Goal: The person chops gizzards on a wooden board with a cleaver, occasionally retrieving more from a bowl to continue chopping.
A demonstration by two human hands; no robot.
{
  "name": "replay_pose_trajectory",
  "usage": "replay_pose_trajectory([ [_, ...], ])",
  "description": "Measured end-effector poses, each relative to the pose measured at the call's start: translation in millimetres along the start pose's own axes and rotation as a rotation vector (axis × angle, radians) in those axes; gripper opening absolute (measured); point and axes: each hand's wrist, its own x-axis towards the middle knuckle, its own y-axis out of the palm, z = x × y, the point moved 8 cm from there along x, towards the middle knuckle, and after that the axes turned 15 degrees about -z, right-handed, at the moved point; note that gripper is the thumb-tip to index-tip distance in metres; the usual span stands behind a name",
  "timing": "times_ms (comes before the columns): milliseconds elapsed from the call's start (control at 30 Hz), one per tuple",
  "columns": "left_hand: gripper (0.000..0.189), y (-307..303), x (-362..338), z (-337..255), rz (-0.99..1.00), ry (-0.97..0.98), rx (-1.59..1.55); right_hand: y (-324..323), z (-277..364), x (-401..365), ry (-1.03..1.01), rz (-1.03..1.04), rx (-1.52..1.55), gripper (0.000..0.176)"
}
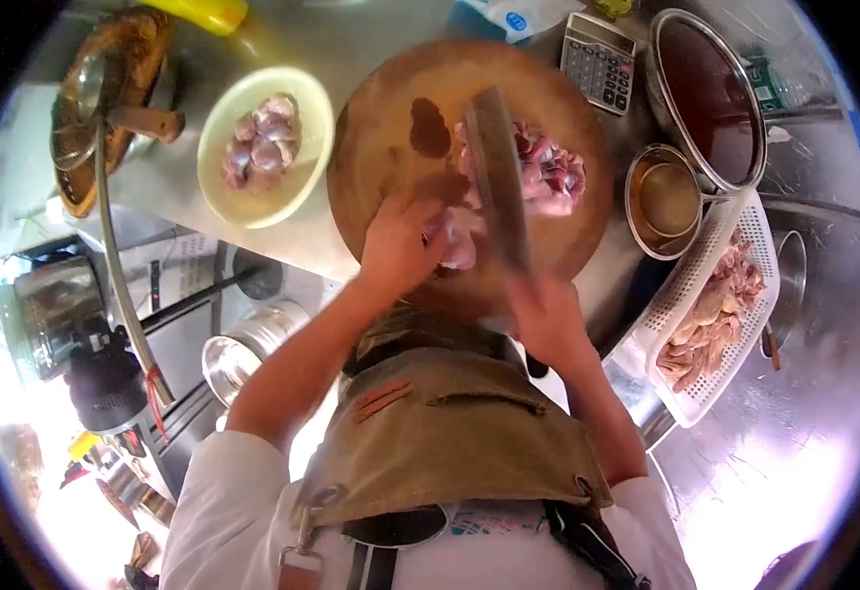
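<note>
On a round wooden chopping board (381, 108), my left hand (402, 241) is closed on a piece of raw meat (460, 239) near the front edge. My right hand (545, 313) grips a cleaver (497, 172), whose long blade points away from me across the board. Right of the blade lies a pile of cut raw meat (551, 177), partly covered by the blade. Dark wet patches mark the board's wood. Left of the board, a pale green bowl (317, 113) holds several pieces of raw meat (270, 141).
A calculator (597, 64) sits behind the board's right side. At the right are a large pot of dark red liquid (710, 98), a metal ladle (664, 202) and a white perforated basket (759, 221) of meat. A knife handle (145, 123) shows at the left.
</note>
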Motion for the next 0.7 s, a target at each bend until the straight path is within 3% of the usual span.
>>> replay_pose_trajectory([
  [67, 0.026, 20.0, 6.0, 20.7, 0.128, -0.054, -0.059, 20.7, 10.7, 7.9, -0.436, -0.128, -0.152, 0.025],
  [100, 0.024, 14.2, 10.2, 18.4, 0.036, 0.013, -0.151, 27.7, 10.9, 12.4, -0.372, -0.093, -0.141, 0.024],
  [200, 0.015, 2.5, 8.2, 20.7, -0.098, -0.036, -0.27, 44.0, 25.3, 25.9, -0.25, -0.043, -0.123, 0.023],
  [467, 0.019, 3.6, -5.5, 34.4, -0.254, 0.098, -0.358, 64.8, 39.9, 30.8, -0.196, 0.054, -0.23, 0.026],
  [567, 0.02, 2.5, -7.8, 35.9, -0.289, 0.107, -0.376, 66.2, 49.7, 29.3, -0.062, 0.063, -0.157, 0.027],
  [700, 0.02, 5.0, -9.4, 35.4, -0.288, 0.116, -0.39, 74.5, 45.8, 33.6, -0.248, 0.081, -0.351, 0.023],
])
